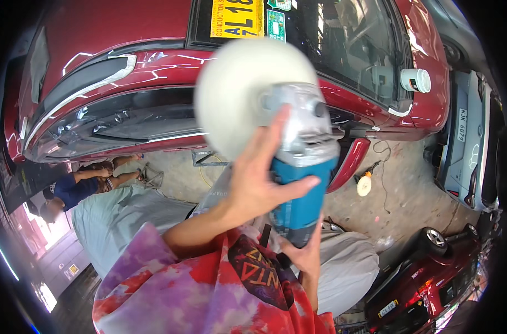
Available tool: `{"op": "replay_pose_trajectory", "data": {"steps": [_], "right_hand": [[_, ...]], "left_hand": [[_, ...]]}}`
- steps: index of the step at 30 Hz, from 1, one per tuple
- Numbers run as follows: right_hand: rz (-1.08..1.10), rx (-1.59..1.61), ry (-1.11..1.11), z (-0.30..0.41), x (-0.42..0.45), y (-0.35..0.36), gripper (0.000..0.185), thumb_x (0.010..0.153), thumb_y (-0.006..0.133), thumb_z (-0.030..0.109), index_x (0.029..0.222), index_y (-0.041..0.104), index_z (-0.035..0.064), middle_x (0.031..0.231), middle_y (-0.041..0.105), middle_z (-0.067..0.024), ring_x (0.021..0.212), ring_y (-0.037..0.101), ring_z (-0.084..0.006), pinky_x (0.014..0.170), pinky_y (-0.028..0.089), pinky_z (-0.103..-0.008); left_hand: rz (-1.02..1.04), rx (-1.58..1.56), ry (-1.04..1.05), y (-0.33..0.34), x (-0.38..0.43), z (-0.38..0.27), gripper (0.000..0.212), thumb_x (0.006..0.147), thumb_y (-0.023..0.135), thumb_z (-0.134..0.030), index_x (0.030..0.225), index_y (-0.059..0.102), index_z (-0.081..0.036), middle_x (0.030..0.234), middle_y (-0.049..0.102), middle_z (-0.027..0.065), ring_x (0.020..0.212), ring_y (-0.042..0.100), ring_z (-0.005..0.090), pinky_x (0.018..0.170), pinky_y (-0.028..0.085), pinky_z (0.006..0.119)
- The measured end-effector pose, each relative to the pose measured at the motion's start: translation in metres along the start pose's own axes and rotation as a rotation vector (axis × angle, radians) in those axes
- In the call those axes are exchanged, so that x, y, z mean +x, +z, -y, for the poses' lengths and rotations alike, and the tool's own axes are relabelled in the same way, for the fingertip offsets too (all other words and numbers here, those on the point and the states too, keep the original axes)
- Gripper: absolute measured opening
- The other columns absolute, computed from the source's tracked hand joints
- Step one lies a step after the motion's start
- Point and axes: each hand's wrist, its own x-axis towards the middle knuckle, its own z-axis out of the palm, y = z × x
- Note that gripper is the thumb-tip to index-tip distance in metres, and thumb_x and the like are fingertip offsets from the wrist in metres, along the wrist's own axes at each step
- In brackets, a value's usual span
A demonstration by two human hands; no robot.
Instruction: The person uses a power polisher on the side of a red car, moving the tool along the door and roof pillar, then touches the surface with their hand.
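Note:
A teal rotary polisher (pixel 301 196) with a silvery, tape-like wrap around its gear head is held in front of my chest. Its round white pad (pixel 236 92), blurred, is before the red car's (pixel 161 67) roof edge and windscreen; whether it touches the car cannot be told. My left hand (pixel 255 179) grips the gear head, fingers along its side and thumb across the teal body. Lower down, my right hand (pixel 305 254) is closed around the rear end of the polisher, partly hidden by it. Masking tape (pixel 130 67) borders the car's side trim.
A white tub (pixel 415 80) stands on the red car near the windscreen. Another polisher with a pale pad (pixel 364 185) and cord lies on the floor. Grey covers (pixel 132 221) drape things behind me. A person in dark blue (pixel 69 190) is at left; other cars stand at right.

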Motion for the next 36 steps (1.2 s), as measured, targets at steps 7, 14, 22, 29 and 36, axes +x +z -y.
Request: {"op": "replay_pose_trajectory", "data": {"steps": [7, 14, 22, 29, 36], "right_hand": [[0.33, -0.178, -0.08, 0.027, 0.019, 0.054, 0.108, 0.069, 0.081, 0.004, 0.155, 0.014, 0.0027, 0.138, 0.048, -0.0194, 0.127, 0.051, -0.0279, 0.105, 0.041, -0.0377], [0.222, -0.152, -0.202, -0.037, 0.028, 0.044, 0.108, 0.068, 0.079, 0.002, 0.155, 0.014, 0.0048, 0.14, 0.045, -0.0182, 0.124, 0.052, -0.0272, 0.106, 0.041, -0.0395], [-0.21, 0.087, -0.111, -0.148, 0.035, -0.015, 0.09, 0.075, 0.073, -0.003, 0.149, 0.022, 0.0024, 0.113, 0.056, -0.0128, 0.093, 0.061, -0.0198, 0.077, 0.053, -0.0333], [-0.169, 0.138, -0.102, -0.133, 0.036, 0.004, 0.075, 0.079, 0.067, -0.008, 0.142, 0.027, 0.004, 0.087, 0.059, -0.0096, 0.073, 0.062, -0.0186, 0.069, 0.053, -0.033], [-0.013, -0.134, -0.197, -0.122, 0.048, 0.025, 0.096, 0.073, 0.074, -0.004, 0.152, 0.02, 0.0022, 0.115, 0.056, -0.014, 0.099, 0.059, -0.0225, 0.09, 0.048, -0.0363]], "left_hand": [[-0.362, -0.217, 0.045, -0.079, -0.044, 0.003, 0.121, 0.075, 0.083, -0.035, 0.158, 0.002, 0.001, 0.143, 0.043, 0.0243, 0.127, 0.052, 0.0298, 0.107, 0.04, 0.039], [-0.275, -0.109, 0.107, -0.054, -0.076, 0.079, 0.12, 0.07, 0.088, -0.041, 0.157, 0.015, 0.0, 0.142, 0.044, 0.0243, 0.127, 0.051, 0.0308, 0.106, 0.041, 0.041], [0.284, 0.171, 0.076, 0.051, -0.016, 0.066, 0.098, 0.074, 0.079, -0.045, 0.156, 0.026, -0.034, 0.119, 0.053, 0.0235, 0.097, 0.062, 0.0487, 0.086, 0.052, 0.049], [0.285, 0.191, 0.048, 0.025, -0.02, 0.053, 0.103, 0.073, 0.079, -0.041, 0.157, 0.02, -0.037, 0.115, 0.053, 0.0182, 0.095, 0.063, 0.042, 0.084, 0.052, 0.049], [0.016, 0.131, 0.079, -0.05, -0.061, 0.059, 0.108, 0.07, 0.081, -0.044, 0.159, 0.022, -0.03, 0.103, 0.05, 0.0135, 0.091, 0.059, 0.0344, 0.08, 0.049, 0.044]]}}
